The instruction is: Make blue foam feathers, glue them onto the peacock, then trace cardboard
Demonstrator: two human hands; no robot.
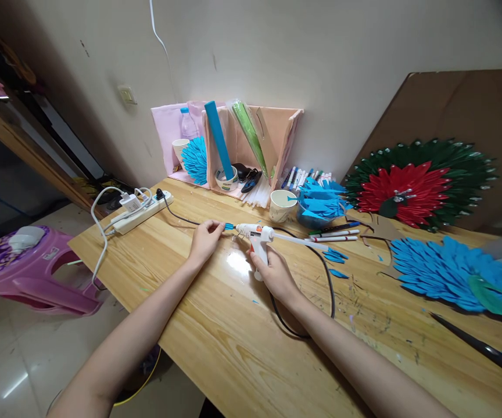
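My right hand is wrapped round the handle of a white hot glue gun, with a long glue stick poking from its back end. The nozzle points left, toward my left hand. Between the fingertips of that hand is a small blue petal, and the nozzle is at or very near its tip; I cannot tell if they touch. Several more blue petals lie on the table right of the gun. A black cord loops beneath my right forearm.
A white power strip lies at the table's left edge. At the back stand a paper cup, a bowl of blue pieces and a pink holder. Markers, a blue petalled piece and black scissors are rightward.
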